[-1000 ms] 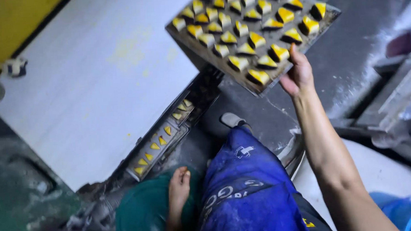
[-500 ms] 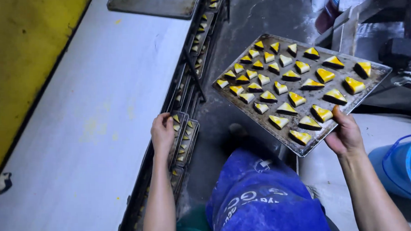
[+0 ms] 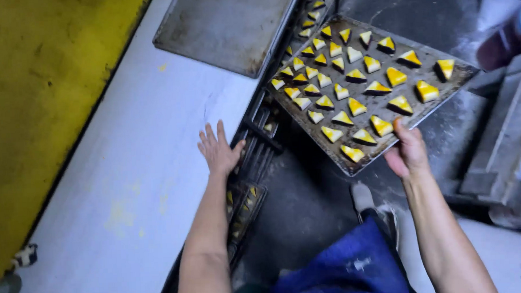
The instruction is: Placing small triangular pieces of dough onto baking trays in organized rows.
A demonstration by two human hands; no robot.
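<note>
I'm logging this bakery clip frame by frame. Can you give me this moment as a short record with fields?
left hand: open, flat on the edge of the white table
right hand: grips the near edge of the baking tray, which is held up off the table
tray contents: rows of small yellow-and-dark triangular pastries
on table: one empty metal tray at the far end
beside table: rack with more filled trays

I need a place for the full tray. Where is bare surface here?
The white table is bare between the yellow wall and the left hand, below the empty tray. The rack by the pastry tray is crowded.
</note>
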